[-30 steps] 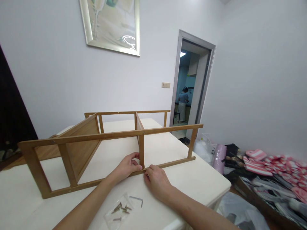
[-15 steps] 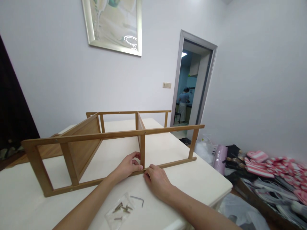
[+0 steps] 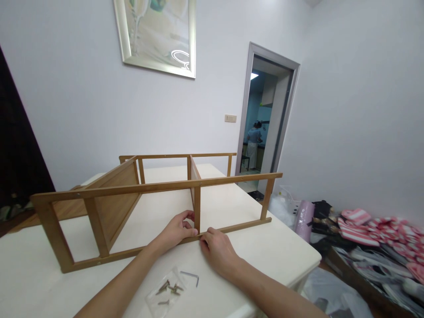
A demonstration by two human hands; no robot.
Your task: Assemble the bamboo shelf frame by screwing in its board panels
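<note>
A bamboo shelf frame (image 3: pixel 155 186) lies on its side on a white table (image 3: pixel 274 251). My left hand (image 3: pixel 177 229) grips the frame's lower front rail beside the middle upright, fingers curled round the wood. My right hand (image 3: pixel 217 249) rests just right of that upright, with fingertips pinched against the same rail; what they hold, if anything, is hidden. Close to me on the table lie a clear bag with several screws (image 3: pixel 167 289) and a hex key (image 3: pixel 190 276).
A picture (image 3: pixel 157 33) hangs on the wall. An open doorway (image 3: pixel 265 115) at the back shows another person standing in the far room. Right of the table, the floor holds plastic bags, a purple roll (image 3: pixel 303 216) and striped pink cloth (image 3: pixel 371 227).
Almost nothing has moved; my head shifted slightly and both hands stay at the same joint on the rail.
</note>
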